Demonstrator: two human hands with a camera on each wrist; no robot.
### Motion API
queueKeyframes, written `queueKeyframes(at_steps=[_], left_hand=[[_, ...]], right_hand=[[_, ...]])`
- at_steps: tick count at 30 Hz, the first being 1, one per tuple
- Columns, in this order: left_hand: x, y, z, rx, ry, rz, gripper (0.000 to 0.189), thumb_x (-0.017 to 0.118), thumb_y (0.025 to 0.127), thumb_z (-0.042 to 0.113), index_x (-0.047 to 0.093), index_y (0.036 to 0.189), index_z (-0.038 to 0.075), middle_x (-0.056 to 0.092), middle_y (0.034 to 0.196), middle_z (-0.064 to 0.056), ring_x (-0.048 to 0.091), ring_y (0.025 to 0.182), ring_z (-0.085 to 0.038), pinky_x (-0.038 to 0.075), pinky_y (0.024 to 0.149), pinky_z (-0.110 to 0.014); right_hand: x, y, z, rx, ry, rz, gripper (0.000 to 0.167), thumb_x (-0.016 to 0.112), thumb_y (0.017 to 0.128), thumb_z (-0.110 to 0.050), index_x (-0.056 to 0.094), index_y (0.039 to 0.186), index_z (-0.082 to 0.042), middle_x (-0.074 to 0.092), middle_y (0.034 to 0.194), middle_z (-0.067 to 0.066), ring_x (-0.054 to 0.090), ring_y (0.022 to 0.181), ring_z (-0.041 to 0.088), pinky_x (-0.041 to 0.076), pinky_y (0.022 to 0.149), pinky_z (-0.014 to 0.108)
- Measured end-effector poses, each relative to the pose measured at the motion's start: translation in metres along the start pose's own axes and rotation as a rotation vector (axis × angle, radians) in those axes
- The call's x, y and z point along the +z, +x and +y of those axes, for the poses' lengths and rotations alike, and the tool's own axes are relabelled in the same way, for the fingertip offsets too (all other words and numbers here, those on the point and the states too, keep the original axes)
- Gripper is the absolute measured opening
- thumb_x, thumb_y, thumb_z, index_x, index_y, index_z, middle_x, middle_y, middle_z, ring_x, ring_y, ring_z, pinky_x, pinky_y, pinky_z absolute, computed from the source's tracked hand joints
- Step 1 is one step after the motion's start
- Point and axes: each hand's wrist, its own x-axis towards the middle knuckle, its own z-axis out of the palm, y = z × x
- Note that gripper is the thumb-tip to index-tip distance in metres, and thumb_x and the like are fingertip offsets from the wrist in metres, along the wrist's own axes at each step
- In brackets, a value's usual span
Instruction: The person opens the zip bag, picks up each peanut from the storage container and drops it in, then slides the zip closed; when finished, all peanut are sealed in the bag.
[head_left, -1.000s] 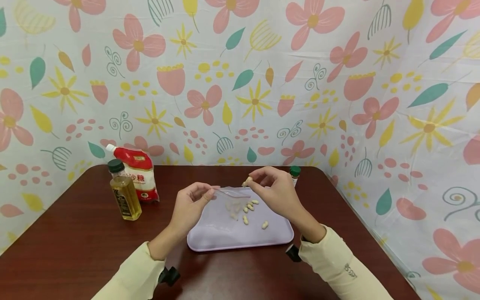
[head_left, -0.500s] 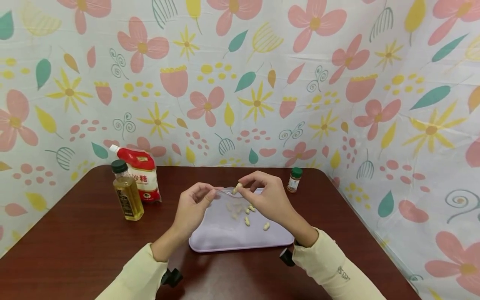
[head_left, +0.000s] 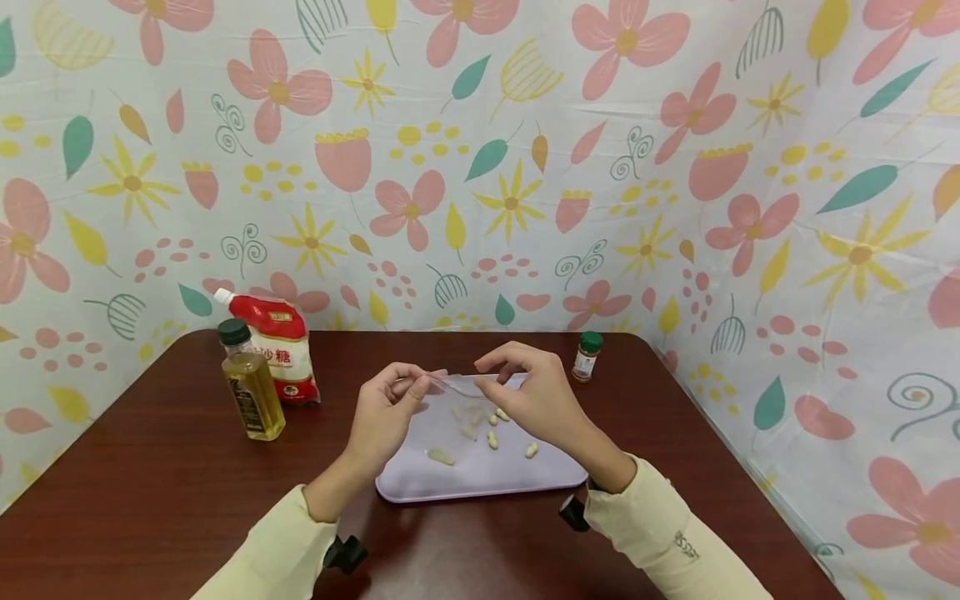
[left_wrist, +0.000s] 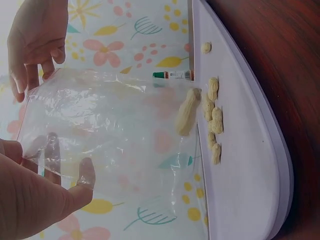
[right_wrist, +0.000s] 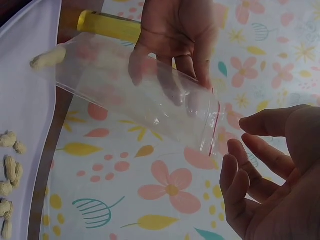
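Observation:
My left hand (head_left: 384,410) pinches a clear zip bag (left_wrist: 110,112) at its mouth, near the red seal line. The bag hangs over the lilac tray (head_left: 480,490), and one peanut (left_wrist: 187,112) in its shell lies inside at the bottom end. My right hand (head_left: 529,392) is just to the right of the bag's mouth, thumb and fingers apart, holding nothing. In the right wrist view its fingertips (right_wrist: 247,124) point toward the red seal line. Several loose peanuts (left_wrist: 217,120) lie on the tray beyond the bag.
A bottle of yellow oil (head_left: 253,392) with a dark cap and a red and white spouted sugar pouch (head_left: 288,354) stand at the left. A small green-capped jar (head_left: 586,358) is at the back right of the brown table (head_left: 135,475). A floral curtain (head_left: 480,167) hangs behind.
My right hand moved left to the bag's mouth with a peanut and let it go. The peanut now lies low in the bag. My left hand kept its hold with little movement.

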Motion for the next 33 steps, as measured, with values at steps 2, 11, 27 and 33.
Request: queueKeyframes(at_steps=[2, 11, 27, 33], left_hand=[[0.000, 0.000, -0.001, -0.007, -0.003, 0.005, 0.015, 0.062, 0.098, 0.009, 0.060, 0.102, -0.004, 0.072, 0.111, -0.017, 0.071, 0.096, -0.013, 0.056, 0.080, -0.031], [-0.002, 0.002, -0.003, -0.006, -0.003, 0.006, 0.014, 0.063, 0.097, 0.008, 0.059, 0.102, -0.005, 0.071, 0.111, -0.018, 0.071, 0.097, -0.012, 0.056, 0.079, -0.030], [-0.009, 0.003, -0.007, 0.062, -0.027, -0.044, 0.014, 0.062, 0.097, 0.004, 0.058, 0.102, -0.009, 0.070, 0.112, -0.023, 0.069, 0.104, -0.012, 0.049, 0.090, -0.024], [-0.010, 0.003, -0.005, 0.065, -0.043, -0.051, 0.014, 0.062, 0.097, 0.003, 0.058, 0.102, -0.009, 0.069, 0.112, -0.024, 0.069, 0.104, -0.012, 0.049, 0.093, -0.024]], right_hand=[[-0.002, -0.001, 0.001, 0.005, -0.004, 0.002, 0.013, 0.078, 0.085, -0.006, 0.074, 0.095, -0.013, 0.073, 0.095, 0.002, 0.063, 0.073, 0.012, 0.050, 0.057, 0.028], [-0.013, -0.008, 0.019, 0.060, -0.030, -0.001, 0.013, 0.074, 0.087, -0.005, 0.074, 0.097, -0.014, 0.073, 0.090, 0.000, 0.062, 0.073, 0.013, 0.045, 0.047, 0.027], [-0.023, -0.029, 0.081, 0.179, -0.079, -0.202, 0.017, 0.074, 0.086, -0.003, 0.074, 0.100, -0.014, 0.073, 0.097, 0.003, 0.066, 0.075, 0.015, 0.050, 0.052, 0.029], [-0.025, -0.035, 0.104, 0.252, -0.099, -0.296, 0.013, 0.074, 0.086, -0.006, 0.076, 0.097, -0.013, 0.073, 0.098, 0.004, 0.065, 0.080, 0.017, 0.051, 0.055, 0.028]])
